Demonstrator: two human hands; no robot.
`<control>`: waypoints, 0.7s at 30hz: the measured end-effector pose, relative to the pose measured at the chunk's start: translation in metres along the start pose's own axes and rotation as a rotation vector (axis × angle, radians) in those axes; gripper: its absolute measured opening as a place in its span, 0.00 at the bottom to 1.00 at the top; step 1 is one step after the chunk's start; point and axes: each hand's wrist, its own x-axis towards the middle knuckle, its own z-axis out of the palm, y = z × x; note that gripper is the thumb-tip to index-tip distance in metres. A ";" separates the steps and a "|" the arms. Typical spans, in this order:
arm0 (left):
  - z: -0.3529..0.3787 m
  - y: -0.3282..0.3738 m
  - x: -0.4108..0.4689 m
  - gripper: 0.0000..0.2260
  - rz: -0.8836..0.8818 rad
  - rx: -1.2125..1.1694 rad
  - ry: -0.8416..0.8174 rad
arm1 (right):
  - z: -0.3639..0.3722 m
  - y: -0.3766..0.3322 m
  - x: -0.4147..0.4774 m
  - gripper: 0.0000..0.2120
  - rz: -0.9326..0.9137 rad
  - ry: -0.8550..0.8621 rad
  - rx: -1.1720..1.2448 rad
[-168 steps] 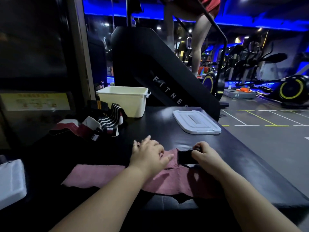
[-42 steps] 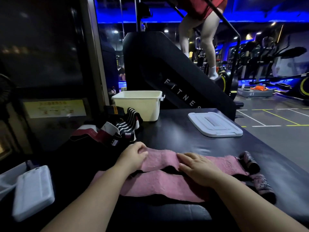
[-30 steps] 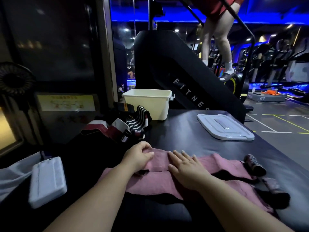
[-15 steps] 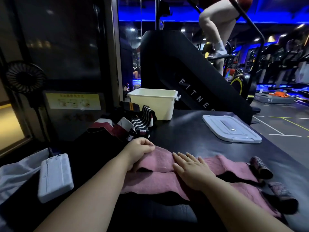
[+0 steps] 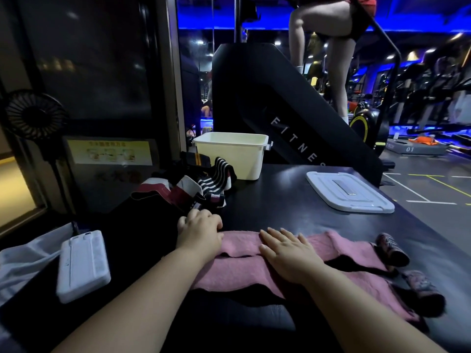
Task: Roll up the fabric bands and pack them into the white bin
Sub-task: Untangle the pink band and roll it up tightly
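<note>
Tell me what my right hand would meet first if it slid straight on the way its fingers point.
The right hand lies flat on the pink band; beyond is bare table, then probably the striped bands beside the white bin.

I observe a pink band (image 5: 239, 271) lying flat across the black table (image 5: 280, 205). The left hand (image 5: 200, 233) curls round its left end; the right hand (image 5: 288, 253) presses flat on its middle. The white bin (image 5: 229, 159) stands at the far edge, loose bands (image 5: 204, 187) heaped just beside it, its lid (image 5: 349, 192) well to the right
</note>
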 end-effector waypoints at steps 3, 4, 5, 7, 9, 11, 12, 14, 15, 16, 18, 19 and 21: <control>0.001 0.019 -0.010 0.15 0.003 -0.155 -0.090 | -0.001 0.000 0.001 0.26 -0.003 -0.006 0.003; 0.002 0.025 -0.014 0.17 -0.002 -0.184 -0.160 | -0.002 0.000 0.001 0.26 -0.004 -0.011 0.008; 0.005 0.030 -0.019 0.20 0.005 -0.173 -0.238 | -0.004 0.000 0.000 0.26 -0.009 -0.018 0.020; 0.012 0.033 -0.026 0.24 0.034 -0.094 -0.321 | -0.009 0.002 -0.002 0.26 -0.017 -0.039 0.059; 0.014 0.031 -0.027 0.25 0.034 -0.060 -0.335 | -0.015 0.007 -0.007 0.27 0.006 -0.056 0.074; 0.014 0.029 -0.025 0.25 0.021 -0.046 -0.356 | -0.021 0.017 -0.016 0.30 0.057 -0.053 0.023; 0.013 0.029 -0.025 0.25 0.013 -0.038 -0.364 | -0.023 0.024 -0.022 0.32 0.085 -0.052 -0.010; 0.013 0.028 -0.025 0.25 0.007 -0.016 -0.368 | -0.024 0.038 -0.036 0.35 0.143 -0.054 -0.048; 0.013 0.027 -0.025 0.25 0.003 -0.009 -0.366 | -0.023 0.044 -0.043 0.35 0.162 -0.054 -0.060; 0.013 0.025 -0.025 0.25 -0.003 0.000 -0.365 | -0.022 0.048 -0.048 0.36 0.167 -0.051 -0.069; 0.011 0.021 -0.026 0.25 -0.017 0.013 -0.370 | -0.016 0.054 -0.055 0.36 0.144 -0.040 -0.063; 0.010 0.019 -0.027 0.25 -0.023 0.019 -0.373 | -0.013 0.054 -0.055 0.37 0.124 -0.034 -0.047; 0.009 0.014 -0.029 0.25 -0.036 0.034 -0.376 | -0.010 0.055 -0.053 0.37 0.084 -0.021 -0.024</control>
